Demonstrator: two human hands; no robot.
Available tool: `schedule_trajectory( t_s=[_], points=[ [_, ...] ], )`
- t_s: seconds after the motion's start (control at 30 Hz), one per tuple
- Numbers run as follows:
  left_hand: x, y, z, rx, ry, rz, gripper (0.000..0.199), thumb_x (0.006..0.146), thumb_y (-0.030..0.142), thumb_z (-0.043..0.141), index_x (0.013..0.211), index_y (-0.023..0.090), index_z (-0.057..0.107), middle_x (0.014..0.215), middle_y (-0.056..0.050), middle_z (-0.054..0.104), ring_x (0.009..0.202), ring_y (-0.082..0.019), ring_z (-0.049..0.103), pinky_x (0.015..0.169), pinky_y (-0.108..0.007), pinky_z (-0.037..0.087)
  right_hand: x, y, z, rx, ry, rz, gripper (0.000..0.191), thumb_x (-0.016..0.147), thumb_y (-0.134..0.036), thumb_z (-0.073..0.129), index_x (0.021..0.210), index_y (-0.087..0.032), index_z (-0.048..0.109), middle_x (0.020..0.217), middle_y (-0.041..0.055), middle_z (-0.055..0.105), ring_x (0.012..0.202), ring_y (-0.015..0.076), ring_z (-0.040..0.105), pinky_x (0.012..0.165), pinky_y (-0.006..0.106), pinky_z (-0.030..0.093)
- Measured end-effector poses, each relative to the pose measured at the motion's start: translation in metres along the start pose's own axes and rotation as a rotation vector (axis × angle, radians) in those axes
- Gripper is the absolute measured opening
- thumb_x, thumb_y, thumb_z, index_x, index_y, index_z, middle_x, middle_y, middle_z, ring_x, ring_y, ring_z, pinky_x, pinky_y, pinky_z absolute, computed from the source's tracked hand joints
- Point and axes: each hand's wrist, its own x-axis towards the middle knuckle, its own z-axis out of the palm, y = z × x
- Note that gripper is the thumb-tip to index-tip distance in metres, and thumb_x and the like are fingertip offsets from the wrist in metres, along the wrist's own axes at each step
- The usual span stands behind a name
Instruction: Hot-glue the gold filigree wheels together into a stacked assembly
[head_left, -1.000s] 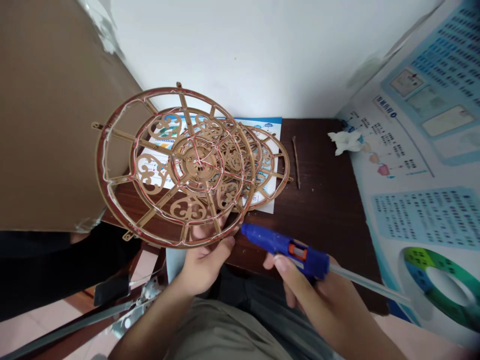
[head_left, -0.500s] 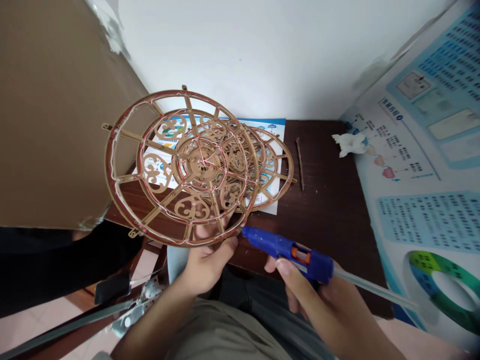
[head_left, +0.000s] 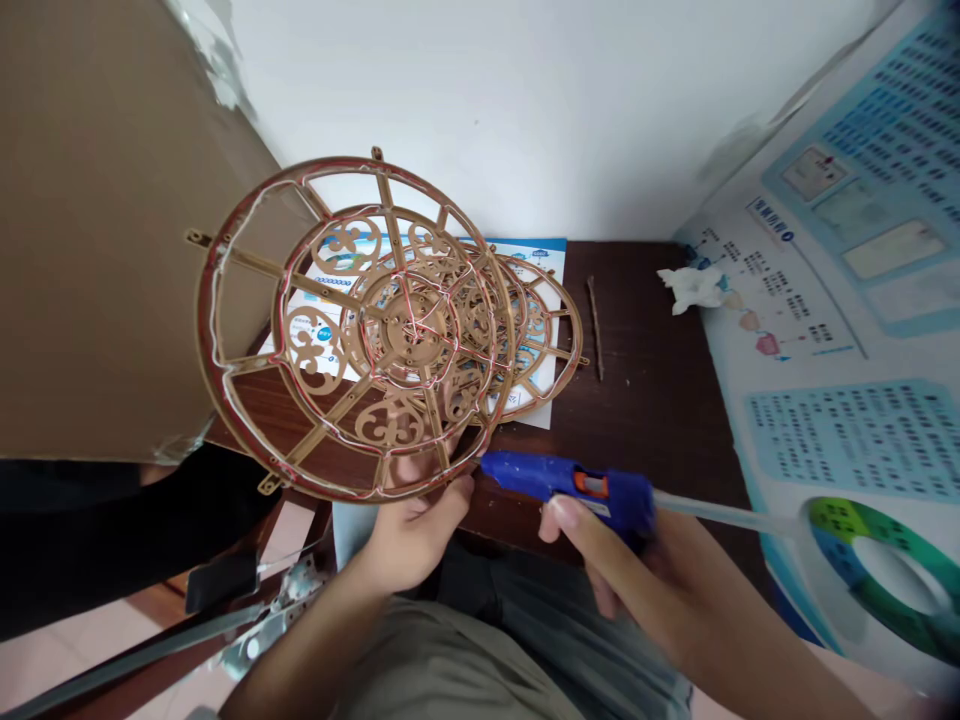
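Note:
My left hand (head_left: 416,525) grips the lower rim of a round gold openwork frame (head_left: 330,425), thumb in front and fingers behind it. The frame stands tilted, with red and white wire running along its rings and spokes to the hub. In my right hand (head_left: 622,570) is a blue glue gun (head_left: 536,478) with an orange window and a long pale glue stick (head_left: 720,513) out of its back. Its nozzle points left, close to the frame's lower right rim; I cannot tell whether it touches. Behind the held frame lie more gold frames (head_left: 574,335), stacked and partly hidden.
A printed sheet (head_left: 559,250) lies under the stack on the dark table (head_left: 660,400). Right of it are a thin brown stick (head_left: 595,330) and crumpled white tissue (head_left: 691,288). Cardboard (head_left: 112,250) stands at left, a printed board (head_left: 840,330) at right, a white wall (head_left: 480,100) behind.
The gold frame has tilted, its upper left side rising and shifting left. The glue gun has turned slightly, its back end moving up and left, with the nozzle still near the rim.

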Motion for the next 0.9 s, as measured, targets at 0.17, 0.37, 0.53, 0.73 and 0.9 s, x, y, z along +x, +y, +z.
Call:
schedule_trajectory(
  t_s=[0.17,0.37,0.53,0.73,0.9],
  points=[
    [0.0,-0.003,0.003,-0.109,-0.003,-0.057,0.024,0.103,0.037,0.071,0.12,0.022,0.078,0.11,-0.008,0.084,0.112,-0.026,0.075,0.114,-0.042,0.053,0.004,0.01,0.002,-0.031,-0.008,-0.129,0.059,0.103,-0.077,0.057,0.087,-0.023,0.076,0.051,-0.0032,0.057,0.041,0.0152,0.053,0.042,0.027,0.043],
    [0.0,-0.004,0.002,-0.139,0.034,-0.089,0.037,0.099,0.049,0.078,0.125,0.023,0.079,0.116,-0.009,0.084,0.124,-0.029,0.073,0.123,-0.047,0.048,0.006,0.01,0.004,-0.034,0.025,-0.17,0.059,0.105,-0.074,0.056,0.082,-0.023,0.074,0.06,-0.0007,0.066,0.042,0.0135,0.053,0.04,0.027,0.042],
    [0.0,-0.003,0.003,-0.179,0.025,-0.1,0.047,0.098,0.051,0.08,0.137,0.025,0.075,0.118,-0.009,0.084,0.115,-0.028,0.076,0.115,-0.046,0.055,0.004,0.015,0.002,-0.042,0.016,-0.172,0.056,0.106,-0.072,0.056,0.086,-0.023,0.076,0.067,0.0007,0.071,0.042,0.0131,0.054,0.042,0.027,0.045],
    [-0.001,-0.004,0.006,-0.232,0.019,-0.096,0.053,0.098,0.052,0.081,0.143,0.027,0.072,0.123,-0.009,0.084,0.116,-0.028,0.078,0.116,-0.046,0.056,0.003,0.019,0.005,-0.049,0.026,-0.177,0.053,0.105,-0.071,0.06,0.093,-0.023,0.079,0.08,0.0035,0.078,0.046,0.0141,0.058,0.046,0.028,0.05],
    [-0.003,-0.014,0.003,-0.272,0.037,-0.093,0.05,0.098,0.048,0.083,0.144,0.033,0.073,0.134,-0.007,0.082,0.137,-0.031,0.07,0.129,-0.052,0.046,-0.004,0.016,-0.004,0.072,0.057,-0.004,0.058,0.098,-0.079,0.065,0.093,-0.022,0.076,0.064,0.0017,0.069,0.051,0.0174,0.059,0.048,0.029,0.052]
  ],
)
